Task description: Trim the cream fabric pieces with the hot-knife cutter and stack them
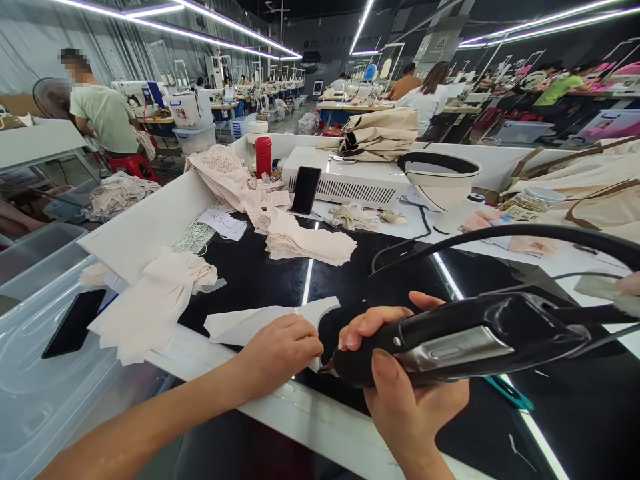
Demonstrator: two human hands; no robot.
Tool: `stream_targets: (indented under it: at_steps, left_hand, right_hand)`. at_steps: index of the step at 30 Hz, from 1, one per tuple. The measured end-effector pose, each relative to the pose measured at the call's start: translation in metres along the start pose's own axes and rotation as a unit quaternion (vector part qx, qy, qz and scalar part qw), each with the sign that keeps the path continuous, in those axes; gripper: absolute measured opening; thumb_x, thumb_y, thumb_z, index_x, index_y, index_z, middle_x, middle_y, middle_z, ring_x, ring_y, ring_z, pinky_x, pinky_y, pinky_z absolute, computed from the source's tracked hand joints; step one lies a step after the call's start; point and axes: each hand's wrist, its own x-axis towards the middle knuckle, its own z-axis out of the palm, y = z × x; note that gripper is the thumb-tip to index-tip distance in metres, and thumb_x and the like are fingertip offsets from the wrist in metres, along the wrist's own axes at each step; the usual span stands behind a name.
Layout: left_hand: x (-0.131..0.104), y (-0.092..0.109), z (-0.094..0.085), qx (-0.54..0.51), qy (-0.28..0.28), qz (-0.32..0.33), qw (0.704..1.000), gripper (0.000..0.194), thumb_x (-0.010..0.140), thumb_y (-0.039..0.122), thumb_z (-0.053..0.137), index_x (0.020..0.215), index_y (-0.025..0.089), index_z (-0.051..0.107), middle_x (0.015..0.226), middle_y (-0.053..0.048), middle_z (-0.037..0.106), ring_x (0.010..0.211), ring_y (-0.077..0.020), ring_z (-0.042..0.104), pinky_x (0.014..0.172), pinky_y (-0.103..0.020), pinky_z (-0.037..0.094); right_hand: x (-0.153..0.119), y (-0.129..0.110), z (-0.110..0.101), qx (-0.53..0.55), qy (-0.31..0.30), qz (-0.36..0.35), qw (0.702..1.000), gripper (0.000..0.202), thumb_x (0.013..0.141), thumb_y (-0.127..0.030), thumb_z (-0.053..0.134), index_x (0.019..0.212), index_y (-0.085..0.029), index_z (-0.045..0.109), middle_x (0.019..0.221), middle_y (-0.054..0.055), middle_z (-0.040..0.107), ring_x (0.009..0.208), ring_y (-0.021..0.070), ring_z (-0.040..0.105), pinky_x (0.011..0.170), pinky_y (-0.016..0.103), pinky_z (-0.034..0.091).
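My right hand (400, 393) is wrapped round a black corded handheld power tool (440, 340) with a silver side plate. The tool's small metal tip points left, close to my left hand (280, 353). Those left fingers are pinched on the edge of a cream fabric piece (250, 323), which lies on the black glossy tabletop (360, 273). Part of the fabric is hidden under the hand, so whether the tip touches it I cannot tell. A thick black cable (520, 232) arches from the right side over the table.
Stacked cream fabric pieces (305, 240) lie farther back, and more fabric (150, 307) drapes at the left edge. A phone (306, 190) leans on a white vented box (345, 177). Another phone (75, 323) rests on a clear plastic lid. Teal snips (510, 392) lie right. Several people sit beyond.
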Motion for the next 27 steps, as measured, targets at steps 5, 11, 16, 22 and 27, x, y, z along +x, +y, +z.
stream_targets:
  at_steps: [5,11,16,22,27]
  left_hand:
    - [-0.004,-0.005,0.004,-0.016,-0.039,0.011,0.999,0.011,0.101,0.009,0.057,0.095,0.016,0.062,0.092,-0.002,0.067,0.087,-0.0167,0.062,0.084,-0.028,0.051]
    - [-0.012,-0.013,-0.005,-0.008,-0.024,0.104,0.994,0.015,0.105,0.01,0.049,0.102,0.015,0.064,0.1,-0.005,0.071,0.096,-0.0171,0.064,0.098,-0.031,0.049]
    - [-0.015,-0.015,-0.013,-0.003,-0.006,0.13,0.991,0.016,0.107,0.017,0.05,0.111,0.015,0.065,0.105,-0.006,0.073,0.101,-0.0168,0.065,0.107,-0.032,0.046]
    - [-0.017,-0.017,-0.011,0.008,0.002,0.141,0.99,0.016,0.106,0.019,0.052,0.109,0.015,0.067,0.103,-0.008,0.072,0.101,-0.0179,0.066,0.105,-0.032,0.05]
    - [-0.018,-0.017,-0.01,0.025,-0.004,0.148,0.989,0.016,0.106,0.017,0.051,0.111,0.013,0.065,0.102,-0.008,0.071,0.103,-0.0178,0.065,0.104,-0.031,0.052]
  right_hand:
    - [0.0,0.0,0.001,0.006,-0.003,0.001,1.0,0.046,0.09,-0.023,0.076,0.13,-0.028,0.055,0.086,0.0,0.064,0.064,0.0162,0.062,0.056,0.032,0.056]
    - [0.0,-0.001,0.001,0.005,0.0,0.006,1.0,0.045,0.09,-0.024,0.076,0.129,-0.028,0.055,0.086,0.0,0.064,0.065,0.0165,0.063,0.056,0.032,0.056]
    - [0.0,-0.001,0.001,0.007,0.006,0.013,1.0,0.045,0.089,-0.026,0.078,0.128,-0.028,0.056,0.086,0.0,0.064,0.064,0.0164,0.063,0.057,0.032,0.056]
    - [0.0,0.0,0.002,0.0,0.005,0.013,1.0,0.045,0.088,-0.028,0.078,0.128,-0.029,0.056,0.084,0.0,0.064,0.064,0.0168,0.063,0.057,0.033,0.056]
    - [0.0,-0.002,0.001,-0.01,0.011,0.019,1.0,0.045,0.088,-0.029,0.079,0.126,-0.03,0.055,0.083,-0.001,0.063,0.063,0.017,0.062,0.058,0.034,0.056]
